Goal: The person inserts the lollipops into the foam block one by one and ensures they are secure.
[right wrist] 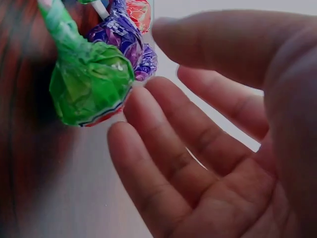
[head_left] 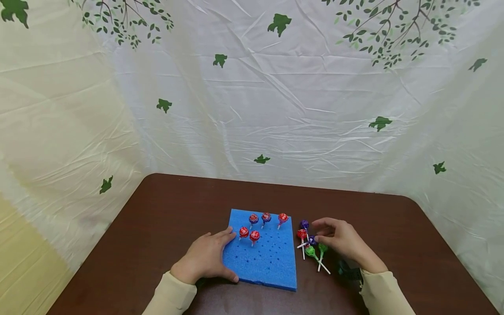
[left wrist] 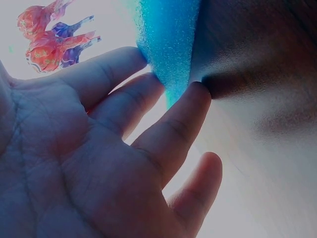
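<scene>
A pale cloth printed with green leaves hangs behind the brown table in front of you. On the table lies the blue foam board, five lollipops standing in its far part. Your left hand touches the board's left edge with fingers spread. Just right of the board, your right hand, thumb and fingers apart, is at the loose pile of red, purple and green lollipops.

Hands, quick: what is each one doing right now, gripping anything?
Left hand: open, touching the blue foam board.
Right hand: open beside the loose lollipops, holding nothing.
</scene>
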